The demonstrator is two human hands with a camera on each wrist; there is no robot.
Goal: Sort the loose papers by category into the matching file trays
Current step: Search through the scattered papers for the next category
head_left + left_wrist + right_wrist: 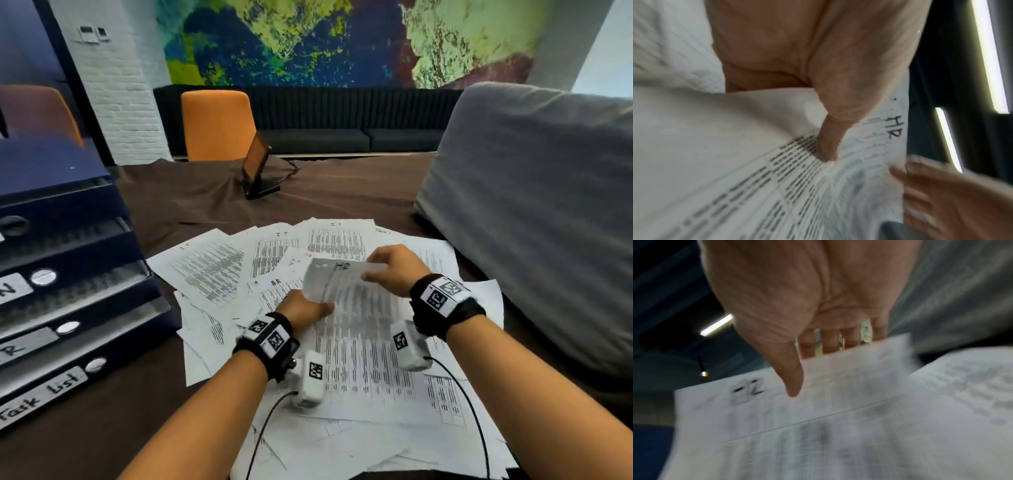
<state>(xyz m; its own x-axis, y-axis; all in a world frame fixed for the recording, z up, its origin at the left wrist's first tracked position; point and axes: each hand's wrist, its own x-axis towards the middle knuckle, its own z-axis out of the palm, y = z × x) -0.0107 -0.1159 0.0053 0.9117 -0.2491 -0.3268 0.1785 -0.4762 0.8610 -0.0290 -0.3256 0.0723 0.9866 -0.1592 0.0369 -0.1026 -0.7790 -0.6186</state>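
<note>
A printed sheet marked "HR" is lifted off a fan of loose papers on the brown tablecloth. My right hand pinches its top right corner, thumb in front and fingers behind. My left hand grips its left edge, the thumb pressed on the printed face of the HR sheet. The right wrist view shows the HR sheet blurred. At the left stands a dark blue stack of file trays with handwritten labels, the lowest reading "Task list".
A large grey cushion crowds the right side next to the papers. A small tablet on a stand sits on the table's far side, an orange chair behind it. More sheets marked "IT" and "AR" lie in the fan.
</note>
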